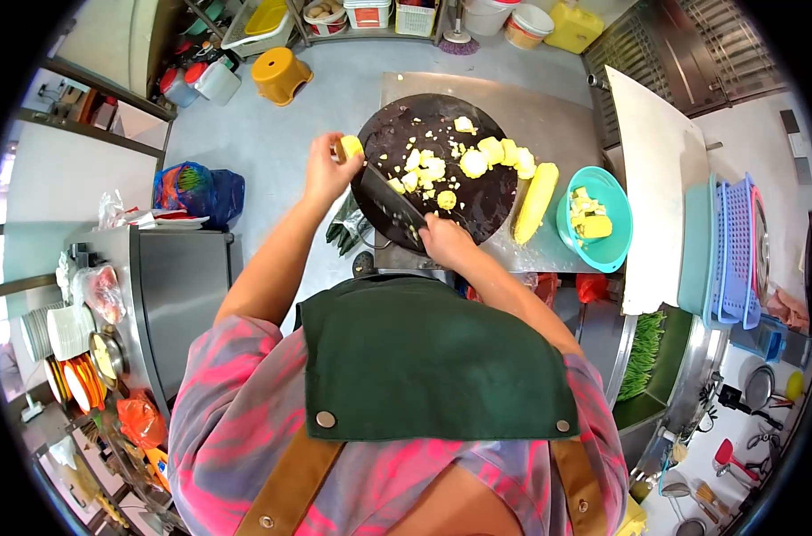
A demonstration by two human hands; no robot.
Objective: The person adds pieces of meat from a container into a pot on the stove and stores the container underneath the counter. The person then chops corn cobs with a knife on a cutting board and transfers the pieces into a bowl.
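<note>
A round dark chopping board (477, 201) lies on the steel table, with cut corn pieces (474, 163) and small bits scattered over it. In my right hand (446, 239) is the handle of a wide cleaver (393, 198), its blade reaching up and left across the board's left edge. Raised just beyond that edge, my left hand (328, 166) grips a yellow corn piece (350, 146). To the right of the board rests a whole peeled corn cob (536, 204). Beside it, a turquoise bowl (624, 219) holds more corn pieces.
The steel table (549, 116) extends behind the board. A white panel (661, 188) stands upright at the right, with baskets (735, 250) beyond it. On the floor at the back left is a yellow stool (281, 75). A metal cabinet (184, 304) stands at the left.
</note>
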